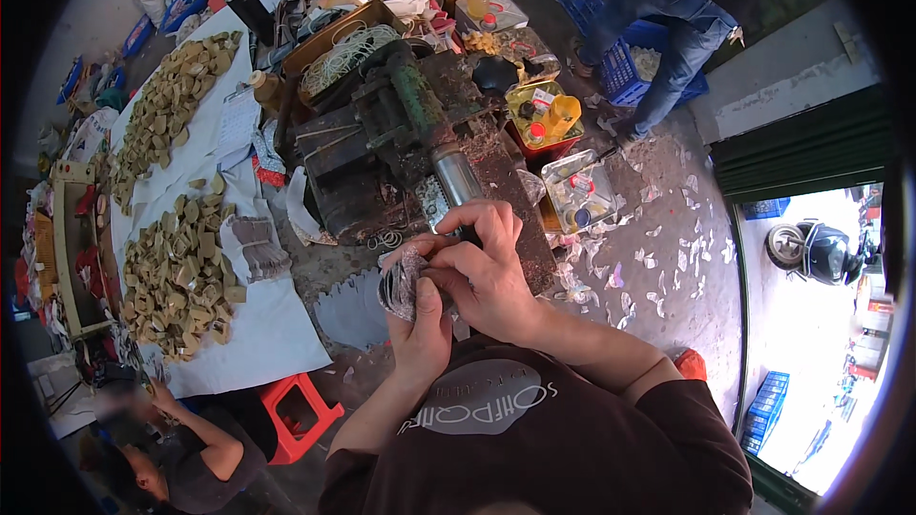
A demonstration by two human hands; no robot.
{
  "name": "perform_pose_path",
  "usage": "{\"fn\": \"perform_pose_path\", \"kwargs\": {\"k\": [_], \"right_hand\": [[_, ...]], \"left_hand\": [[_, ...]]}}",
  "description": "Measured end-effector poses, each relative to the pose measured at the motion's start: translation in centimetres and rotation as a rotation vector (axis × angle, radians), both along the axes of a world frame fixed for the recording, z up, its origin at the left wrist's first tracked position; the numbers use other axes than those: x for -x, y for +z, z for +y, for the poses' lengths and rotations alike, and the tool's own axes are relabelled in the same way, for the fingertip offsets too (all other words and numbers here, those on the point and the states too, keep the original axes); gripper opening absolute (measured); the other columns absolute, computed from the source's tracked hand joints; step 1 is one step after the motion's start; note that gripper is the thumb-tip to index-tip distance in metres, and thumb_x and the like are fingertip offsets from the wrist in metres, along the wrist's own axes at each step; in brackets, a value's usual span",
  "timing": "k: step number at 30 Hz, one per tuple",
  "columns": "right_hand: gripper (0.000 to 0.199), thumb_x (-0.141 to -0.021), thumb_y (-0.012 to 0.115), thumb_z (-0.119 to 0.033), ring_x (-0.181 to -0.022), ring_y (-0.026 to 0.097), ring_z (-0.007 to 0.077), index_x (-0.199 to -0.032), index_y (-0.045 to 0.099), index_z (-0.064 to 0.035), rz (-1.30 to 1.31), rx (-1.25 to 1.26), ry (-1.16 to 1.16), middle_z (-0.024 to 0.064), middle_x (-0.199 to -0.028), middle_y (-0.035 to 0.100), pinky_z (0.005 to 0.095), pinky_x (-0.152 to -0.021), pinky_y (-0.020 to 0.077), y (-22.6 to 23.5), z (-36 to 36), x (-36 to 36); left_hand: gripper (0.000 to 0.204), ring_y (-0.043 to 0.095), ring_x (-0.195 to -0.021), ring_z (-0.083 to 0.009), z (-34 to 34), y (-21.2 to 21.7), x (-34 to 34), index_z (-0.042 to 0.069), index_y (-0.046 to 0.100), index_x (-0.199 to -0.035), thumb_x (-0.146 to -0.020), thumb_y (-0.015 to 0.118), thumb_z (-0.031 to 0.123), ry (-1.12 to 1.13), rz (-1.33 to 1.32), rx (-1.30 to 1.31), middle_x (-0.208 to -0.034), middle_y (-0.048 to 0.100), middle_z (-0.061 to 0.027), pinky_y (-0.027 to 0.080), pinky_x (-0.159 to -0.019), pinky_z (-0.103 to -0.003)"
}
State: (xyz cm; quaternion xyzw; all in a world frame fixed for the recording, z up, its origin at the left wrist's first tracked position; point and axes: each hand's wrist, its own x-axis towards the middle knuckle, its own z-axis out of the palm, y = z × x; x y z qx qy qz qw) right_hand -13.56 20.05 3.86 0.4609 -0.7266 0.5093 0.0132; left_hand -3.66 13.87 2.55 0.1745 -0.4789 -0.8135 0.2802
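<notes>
Far left: a white sheet (277, 343) over the table carries two spreads of small tan blocks, one far (172, 100), one near (181, 277). They lie flat in loose single layers, which I judge is for drying or sorting; I cannot tell the material. A folded grey rag (256, 246) sits at the right edge of the near spread. Below, a red plastic stool (301, 410) stands just beside another person (181, 458) seated at the sheet's near-left corner.

Centre: my left hand (420, 324) is clenched around a small wad of grey mottled cloth or sheeting (399, 281), held at chest height just in front of the dark greasy machine (401, 124). Thumb clamps the wad from above, apparently to steady it.

My right hand (487, 267) lies across the left, fingers pinching the top of the same wad; both hands grasp it. The fingertips touch or nearly touch the machine's metal cylinder (456, 176), so the work is kept near its outlet.

Right: open oil tins (544, 114) stand just beside the machine, within reach. Pale scraps (649, 257) litter the floor. Far right, a standing person (668, 10) reaches into blue crates (630, 62).
</notes>
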Motion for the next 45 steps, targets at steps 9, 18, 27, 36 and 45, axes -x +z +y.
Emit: {"fn": "perform_pose_path", "kwargs": {"k": [9,18,27,36,45], "right_hand": [[0.024,-0.063,0.075,-0.008,-0.102,0.045,0.0261,-0.083,0.062,-0.0102,0.062,0.010,-0.034,0.0047,-0.107,0.050,0.0422,-0.084,0.0294,0.3,0.0,0.0],[0.021,-0.065,0.074,-0.009,-0.101,0.044,0.0249,-0.083,0.064,-0.0100,-0.054,-0.042,0.039,0.0049,-0.108,0.049,0.0406,-0.084,0.0294,0.7,0.4,0.2],[0.027,-0.060,0.074,-0.003,-0.099,0.046,0.0285,-0.080,0.058,-0.0107,0.053,-0.003,0.006,0.0073,-0.106,0.050,0.0410,-0.082,0.0314,0.7,0.3,0.1],[0.028,-0.061,0.075,-0.009,-0.099,0.046,0.0266,-0.084,0.060,-0.0116,0.187,-0.017,-0.051,0.0049,-0.102,0.049,0.0420,-0.082,0.0289,0.2,0.3,-0.3],[0.024,-0.065,0.075,-0.009,-0.098,0.044,0.0252,-0.086,0.064,-0.0102,-0.013,-0.040,-0.012,0.0038,-0.101,0.049,0.0414,-0.084,0.0288,0.5,0.3,-0.4]], "left_hand": [[0.040,0.041,-0.121,-0.0231,-0.5,0.2,0.1,0.004,0.038,-0.127,-0.097,0.047,0.029,-0.051,0.090,0.049,-0.130,0.041,-0.0119,0.032,-0.103,-0.039],[0.041,0.039,-0.124,-0.0213,-0.2,-0.9,-0.4,0.006,0.038,-0.128,-0.096,0.049,0.029,-0.059,0.049,-0.012,-0.132,0.040,-0.0083,0.033,-0.104,-0.040],[0.040,0.040,-0.122,-0.0204,0.1,-0.2,-0.4,0.007,0.039,-0.128,-0.096,0.049,0.028,-0.050,0.053,-0.073,-0.130,0.042,-0.0075,0.035,-0.102,-0.039],[0.037,0.042,-0.119,-0.0195,0.0,0.1,-0.2,0.006,0.040,-0.127,-0.097,0.047,0.027,-0.034,0.069,-0.044,-0.129,0.043,-0.0086,0.036,-0.100,-0.037],[0.040,0.041,-0.121,-0.0203,0.3,-0.4,-0.5,0.006,0.038,-0.130,-0.097,0.046,0.028,-0.051,0.080,-0.150,-0.130,0.043,-0.0082,0.034,-0.104,-0.038]]}}
